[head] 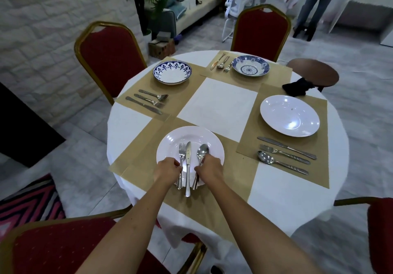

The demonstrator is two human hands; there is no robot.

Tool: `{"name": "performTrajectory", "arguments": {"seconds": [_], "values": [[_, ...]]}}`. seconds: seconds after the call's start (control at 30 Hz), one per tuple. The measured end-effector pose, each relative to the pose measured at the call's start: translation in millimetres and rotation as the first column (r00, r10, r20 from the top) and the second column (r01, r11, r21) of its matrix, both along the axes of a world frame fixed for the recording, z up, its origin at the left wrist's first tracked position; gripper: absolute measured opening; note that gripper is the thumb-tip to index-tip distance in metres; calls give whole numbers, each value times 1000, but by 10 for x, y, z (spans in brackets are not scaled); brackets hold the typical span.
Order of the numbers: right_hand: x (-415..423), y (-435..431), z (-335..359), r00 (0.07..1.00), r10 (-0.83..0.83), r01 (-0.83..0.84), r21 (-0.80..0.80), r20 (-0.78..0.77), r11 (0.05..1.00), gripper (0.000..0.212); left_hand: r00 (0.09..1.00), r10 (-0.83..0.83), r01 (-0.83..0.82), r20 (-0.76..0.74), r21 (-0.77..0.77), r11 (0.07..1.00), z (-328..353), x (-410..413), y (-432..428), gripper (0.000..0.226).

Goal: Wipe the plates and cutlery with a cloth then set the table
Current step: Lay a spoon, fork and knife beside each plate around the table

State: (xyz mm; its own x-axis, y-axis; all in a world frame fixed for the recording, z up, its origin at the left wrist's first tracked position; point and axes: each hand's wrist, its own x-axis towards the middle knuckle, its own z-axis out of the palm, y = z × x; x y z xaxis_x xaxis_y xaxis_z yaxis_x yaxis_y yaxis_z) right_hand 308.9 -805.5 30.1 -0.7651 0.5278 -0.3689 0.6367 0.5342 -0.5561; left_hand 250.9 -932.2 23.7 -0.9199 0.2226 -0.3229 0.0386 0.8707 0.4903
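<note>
Your left hand (pixel 169 172) pinches fork (pixel 181 153) handle, right hand (pixel 209 168) pinches spoon (pixel 202 152) handle, both on white plate (pixel 170 138). Knife (pixel 188 156) loose between them, overhanging plate's near rim: careless lift likely knocks it off.

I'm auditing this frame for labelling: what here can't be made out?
Head view:
- fork handle's middle: covered by left hand.
- spoon handle's middle: covered by right hand.
- speck on right white plate: too small to identify.
- standing person: cut off by top edge.
</note>
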Motion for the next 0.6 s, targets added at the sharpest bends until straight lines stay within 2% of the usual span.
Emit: {"name": "performTrajectory", "arguments": {"seconds": [0.2, 0.4, 0.6], "values": [[-14, 27, 20, 999, 23, -23, -13, 22, 1000, 29, 1000, 29, -29, 7, 40, 999, 9, 13, -29, 19], [-11, 67, 51, 999, 33, -32, -51, 12, 998, 37, 998, 39, -40, -39, -24, 999, 21, 10, -36, 19], [-18, 64, 59, 1000, 19, -18, -65, 18, 998, 34, 998, 25, -27, -59, -46, 999, 40, 34, -41, 18]]}}
